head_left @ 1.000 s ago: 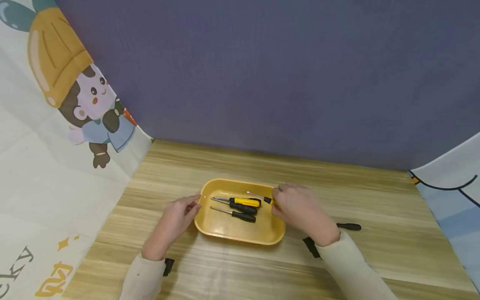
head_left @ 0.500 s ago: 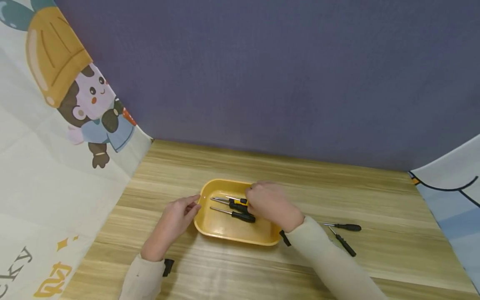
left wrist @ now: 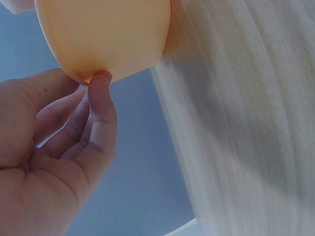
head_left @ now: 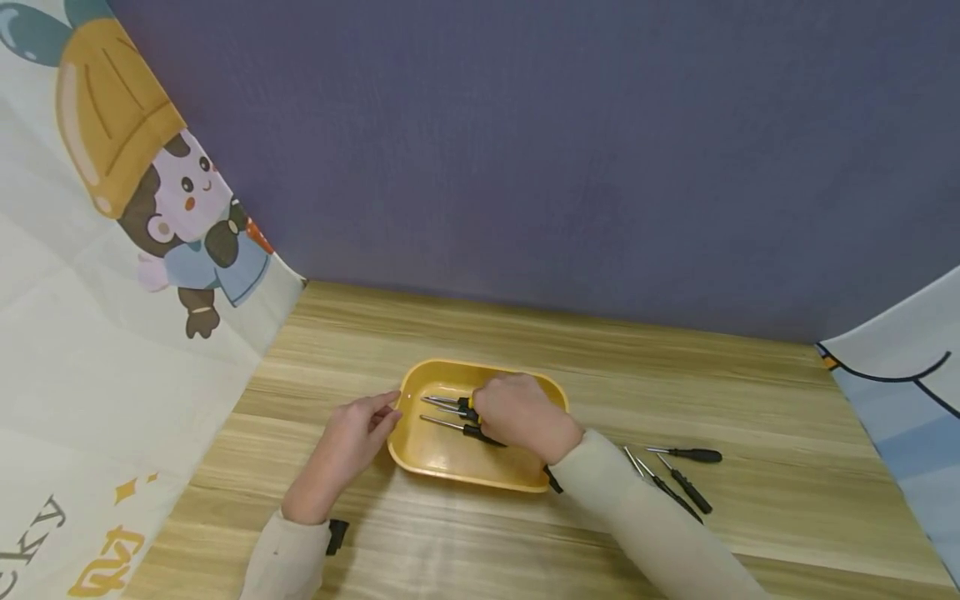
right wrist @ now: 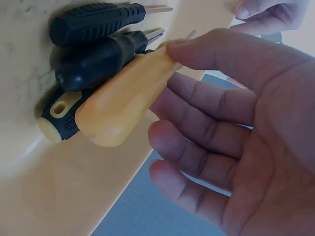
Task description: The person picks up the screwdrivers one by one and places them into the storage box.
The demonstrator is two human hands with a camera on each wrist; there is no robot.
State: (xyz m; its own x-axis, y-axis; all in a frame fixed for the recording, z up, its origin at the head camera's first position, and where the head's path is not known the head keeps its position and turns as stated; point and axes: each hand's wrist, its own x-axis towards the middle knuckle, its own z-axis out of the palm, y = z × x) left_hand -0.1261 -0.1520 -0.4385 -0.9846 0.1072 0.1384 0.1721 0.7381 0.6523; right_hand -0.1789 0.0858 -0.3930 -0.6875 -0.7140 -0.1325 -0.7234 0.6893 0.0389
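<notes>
A yellow plastic tray (head_left: 442, 457) sits on the wooden table. My left hand (head_left: 356, 442) pinches its left rim between thumb and fingertips, as the left wrist view shows. Over the tray, my right hand (head_left: 517, 414) holds a screwdriver with a yellow handle (right wrist: 125, 98), thumb and index finger near the shaft end. That handle lies against two black-handled screwdrivers, one ribbed (right wrist: 96, 24) and one smooth (right wrist: 101, 61), and a black-and-yellow screwdriver (right wrist: 59, 113). In the head view my right hand hides most of these handles; their metal shafts point left.
Several black-handled screwdrivers, one of them a screwdriver (head_left: 697, 456) lying crosswise, are on the table right of the tray; my right sleeve (head_left: 637, 500) partly covers some. A dark blue panel (head_left: 525, 167) stands behind the wooden table (head_left: 360, 325).
My right hand has moved left from the tray's right rim to the screwdrivers inside, carrying the yellow-handled screwdriver. More screwdrivers on the table have come into sight. My left hand has stayed put.
</notes>
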